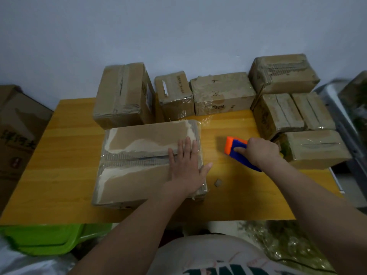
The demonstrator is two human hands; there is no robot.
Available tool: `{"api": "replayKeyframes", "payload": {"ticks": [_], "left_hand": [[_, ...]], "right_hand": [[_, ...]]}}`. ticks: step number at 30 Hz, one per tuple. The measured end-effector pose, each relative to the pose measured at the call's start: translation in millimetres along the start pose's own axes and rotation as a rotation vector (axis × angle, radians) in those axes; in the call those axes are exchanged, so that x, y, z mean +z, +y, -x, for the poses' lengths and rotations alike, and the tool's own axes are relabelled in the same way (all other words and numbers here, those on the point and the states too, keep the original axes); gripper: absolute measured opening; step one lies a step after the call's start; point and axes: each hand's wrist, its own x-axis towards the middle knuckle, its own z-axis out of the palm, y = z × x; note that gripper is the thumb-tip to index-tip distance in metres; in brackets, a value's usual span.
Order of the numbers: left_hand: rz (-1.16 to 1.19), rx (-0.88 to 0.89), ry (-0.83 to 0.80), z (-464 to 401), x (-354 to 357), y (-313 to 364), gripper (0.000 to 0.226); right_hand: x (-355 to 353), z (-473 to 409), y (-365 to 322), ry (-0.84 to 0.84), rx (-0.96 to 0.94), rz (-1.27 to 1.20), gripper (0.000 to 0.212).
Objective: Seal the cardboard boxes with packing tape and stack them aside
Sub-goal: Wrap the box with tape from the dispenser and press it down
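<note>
Head view: our left hand [186,165] lies flat-fingered on the flat brown cardboard box [147,161], its seam taped; our right hand [258,150] grips the orange-and-blue tape dispenser [233,147]; stacking remains.

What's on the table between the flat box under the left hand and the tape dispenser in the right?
In the head view, only bare tabletop separates the flat box from the tape dispenser. A small cardboard scrap lies nearer the person, below that gap.

Tape dispenser [238,150] partly hidden by right hand [258,151], left-edge carton [15,132] cropped
</note>
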Motion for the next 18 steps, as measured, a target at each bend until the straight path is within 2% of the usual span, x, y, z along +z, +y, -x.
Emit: {"api": "replayKeyframes", "payload": {"ticks": [2, 5, 8, 12, 16, 18], "left_hand": [[0.05, 0.033, -0.01, 1.0, -0.4, -5.1, 0.075], [0.115, 0.117, 0.015, 5.9, -2.1, -19.0, 0.072], [0.055, 0.213, 0.034, 16.9, -3.4, -27.0, 0.07], [-0.006, 0.261, 0.0, 27.8, -4.0, -29.7, 0.071], [-0.068, 0.221, -0.053, 22.8, -3.3, -35.8, 0.068], [-0.057, 0.222, -0.058, 20.7, -3.1, -38.1, 0.065]], "right_hand": [[11.9, -2.8, 3.4, 0.03, 0.048, -0.113, 0.054], [35.2, -4.5, 4.1, -0.072, 0.007, -0.232, 0.045], [58.5, -1.8, 0.1, -0.146, 0.033, -0.303, 0.046], [77.2, 1.2, -7.7, -0.158, 0.036, -0.331, 0.046], [70.1, -0.9, -10.2, -0.066, 0.106, -0.43, 0.039], [58.5, 3.7, -16.5, 0.137, 0.103, -0.531, 0.029]]}}
